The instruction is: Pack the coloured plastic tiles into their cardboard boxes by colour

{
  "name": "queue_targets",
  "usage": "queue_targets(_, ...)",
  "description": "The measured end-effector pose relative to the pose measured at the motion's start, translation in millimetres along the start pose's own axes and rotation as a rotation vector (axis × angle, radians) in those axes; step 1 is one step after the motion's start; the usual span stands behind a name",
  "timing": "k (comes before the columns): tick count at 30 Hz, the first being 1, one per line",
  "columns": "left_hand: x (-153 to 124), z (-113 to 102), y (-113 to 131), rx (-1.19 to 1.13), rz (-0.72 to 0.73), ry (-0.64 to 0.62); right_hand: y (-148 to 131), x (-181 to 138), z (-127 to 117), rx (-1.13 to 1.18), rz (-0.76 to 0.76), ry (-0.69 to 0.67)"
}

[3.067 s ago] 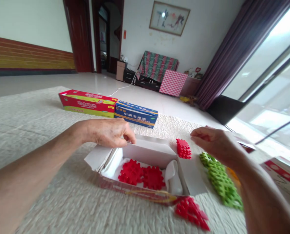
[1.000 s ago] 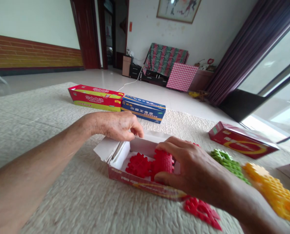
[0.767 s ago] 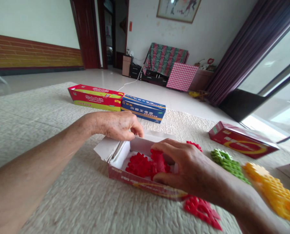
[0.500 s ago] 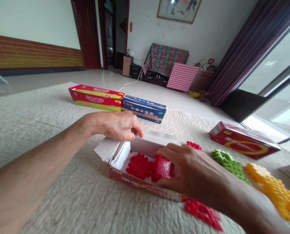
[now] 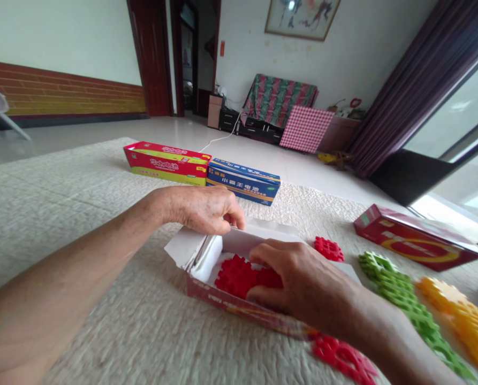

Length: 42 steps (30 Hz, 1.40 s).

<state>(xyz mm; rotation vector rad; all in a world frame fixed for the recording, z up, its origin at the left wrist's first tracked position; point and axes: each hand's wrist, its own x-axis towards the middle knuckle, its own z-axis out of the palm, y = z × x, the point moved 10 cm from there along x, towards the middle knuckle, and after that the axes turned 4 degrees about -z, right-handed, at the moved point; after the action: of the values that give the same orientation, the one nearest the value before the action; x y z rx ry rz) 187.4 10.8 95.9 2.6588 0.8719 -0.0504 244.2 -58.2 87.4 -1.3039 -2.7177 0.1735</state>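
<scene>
An open cardboard box [image 5: 239,310] with red sides and a white inside sits on the pale mat. My left hand [image 5: 210,209] is closed over its far wall, near the raised white flap. Inside the box lies a red plastic interlocking block [image 5: 235,275] with toothed edges. My right hand [image 5: 289,270] reaches down into the box, thumb and fingers closed around another red interlocking block [image 5: 268,279], mostly hidden by the hand. More red pieces lie outside the box, one flat piece [image 5: 329,249] behind it and one [image 5: 343,358] in front, partly under my right forearm.
Green pieces [image 5: 403,299] and yellow pieces [image 5: 459,315] lie in rows at the right. A closed dark red box [image 5: 415,238] stands beyond them. A red-and-yellow box [image 5: 168,164] and a blue box [image 5: 242,182] stand end to end behind my left hand.
My right hand has lowered the red block deeper into the box and moved slightly left within it. My left hand keeps its hold on the box. The camera view has shifted slightly.
</scene>
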Motion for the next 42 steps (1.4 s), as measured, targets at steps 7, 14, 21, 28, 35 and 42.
queue_targets(7, 0.1, -0.9, 1.6, -0.011, 0.025, 0.02, -17.3, 14.7, -0.7, -0.128, -0.11, -0.122)
queue_targets(14, -1.2, -1.0, 4.0, -0.026, 0.063, 0.004, -24.6, 32.1, 9.5, -0.275, -0.131, -0.2)
queue_targets(21, -1.5, -0.8, 3.4, -0.046, 0.056, -0.001, -21.4, 38.1, 18.1, -0.204, -0.119, -0.319)
queue_targets(28, -2.5, -2.5, 4.4, -0.04, 0.054, 0.01, -30.1, 37.0, 18.9, -0.191, -0.069, -0.309)
queue_targets(35, -2.2, -1.3, 3.9, -0.039, 0.034, -0.005, -24.9, 30.2, 16.0, -0.171, -0.104, -0.237)
queue_targets(42, -0.6, -1.0, 2.9, -0.013, 0.033, 0.001, -24.4, 24.0, 11.8, -0.235, -0.186, -0.174)
